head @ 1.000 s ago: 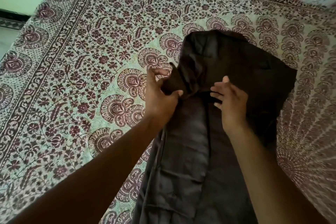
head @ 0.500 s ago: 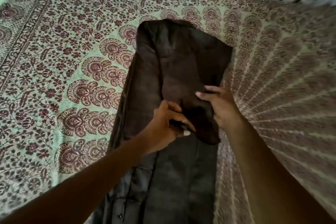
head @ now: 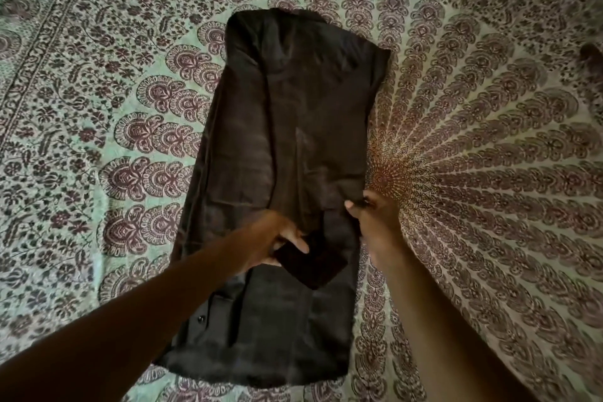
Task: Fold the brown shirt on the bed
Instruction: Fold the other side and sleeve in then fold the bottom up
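We're looking straight down at the brown shirt (head: 287, 147), laid out as a long narrow strip on the bed (head: 98, 114), its sides folded in toward the middle and its far end pointing away from us. The bed is covered with a patterned spread (head: 489, 173) of maroon motifs on pale green, and the shirt lies just left of the fan-shaped centre of that print. Our left hand (head: 277, 238) sits on the lower middle of the shirt, fingers curled and thumb pressed down, pinching the sleeve cuff (head: 313, 263), which lies slanted across the body of the shirt. Our right hand (head: 375, 215) is at the shirt's right edge, fingertips closed on the fabric there, gripping the fold where the sleeve turns inward. Near the bottom left of the shirt we can make out a dark button (head: 201, 319) on the placket. The near hem lies flat between our two forearms.
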Available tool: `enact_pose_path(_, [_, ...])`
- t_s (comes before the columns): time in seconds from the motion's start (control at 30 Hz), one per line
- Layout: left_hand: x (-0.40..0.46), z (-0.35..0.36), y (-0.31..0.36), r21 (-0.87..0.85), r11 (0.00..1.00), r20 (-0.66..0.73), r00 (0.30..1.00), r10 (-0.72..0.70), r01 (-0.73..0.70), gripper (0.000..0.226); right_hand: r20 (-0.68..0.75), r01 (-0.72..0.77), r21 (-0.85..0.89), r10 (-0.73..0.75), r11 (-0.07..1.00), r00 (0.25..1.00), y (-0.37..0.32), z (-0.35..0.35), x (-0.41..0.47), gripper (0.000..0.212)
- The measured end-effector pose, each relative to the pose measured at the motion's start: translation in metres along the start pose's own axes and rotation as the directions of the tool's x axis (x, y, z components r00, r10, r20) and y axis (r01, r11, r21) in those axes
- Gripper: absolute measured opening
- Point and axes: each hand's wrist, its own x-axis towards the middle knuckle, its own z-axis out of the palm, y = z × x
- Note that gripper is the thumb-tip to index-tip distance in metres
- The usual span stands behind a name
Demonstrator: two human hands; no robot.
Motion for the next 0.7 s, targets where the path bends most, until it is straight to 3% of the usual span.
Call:
enact_pose_path(0.1, [-0.009,0.008,-0.018,0.202,0.976,-0.188,0.974,0.123,-0.085,0.020,-0.022,0.081,-0.067,-0.083,0.994,0.996,0.017,-0.001,-0.015,0.033])
enact_pose_path(0.2, [-0.023,0.016,-0.038,0.409,0.912,-0.315,0.934,0.168,-0.026,0.031,-0.045,0.083,-0.136,-0.090,0.987,0.995,0.036,-0.002,-0.026,0.032])
enact_pose_path(0.37, [-0.025,0.022,-0.080,0.513,0.858,-0.302,0.940,0.156,0.023,0.053,0.041,0.056,-0.242,-0.048,0.969,0.998,0.056,0.001,-0.038,0.028])
enact_pose_path(0.53, [-0.027,0.025,-0.078,0.662,0.746,-0.288,0.942,0.174,0.065,0.032,0.049,0.115,-0.279,-0.106,0.953,0.993,0.050,0.005,-0.029,0.019])
enact_pose_path(0.63, [-0.024,0.022,-0.057,0.730,0.678,-0.356,0.896,0.267,0.088,0.034,-0.003,0.174,-0.271,-0.181,0.947,0.983,0.037,0.008,-0.015,0.018])
enact_pose_path(0.7, [-0.017,0.015,-0.045,0.705,0.709,-0.385,0.845,0.371,0.010,0.034,-0.023,0.179,-0.276,-0.193,0.944,0.981,0.030,0.011,-0.004,0.023])
